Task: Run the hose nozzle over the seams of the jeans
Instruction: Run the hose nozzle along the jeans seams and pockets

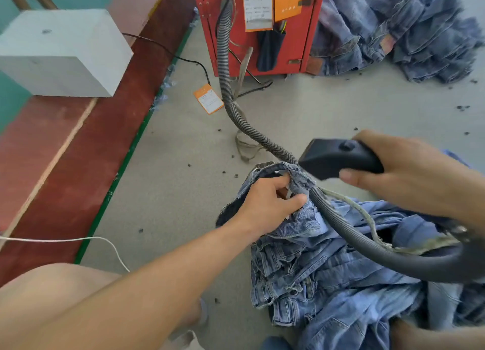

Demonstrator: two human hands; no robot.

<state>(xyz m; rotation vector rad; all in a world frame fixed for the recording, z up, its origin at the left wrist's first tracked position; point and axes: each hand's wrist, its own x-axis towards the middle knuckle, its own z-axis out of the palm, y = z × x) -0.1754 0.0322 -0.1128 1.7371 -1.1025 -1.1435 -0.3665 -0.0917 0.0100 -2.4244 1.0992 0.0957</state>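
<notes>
Bare grey floor [183,187] at frame centre-left: open passage. Ribbed hose [231,100] crosses centre diag. Red machine [296,48] blocks top centre; jeans pile [420,34] upper right; white box [63,53] upper left.

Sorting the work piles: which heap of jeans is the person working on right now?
The near heap of jeans, whose raised fabric the left hand pinches beside the nozzle in the right hand. The far pile by the red cabinet lies untouched.

My right hand [409,171] is smeared with motion blur, and it covers the back of the nozzle [338,156]. The hose [341,213] runs off the right edge. The red machine [262,27] is cropped up top, its labels probably unreadable.
</notes>
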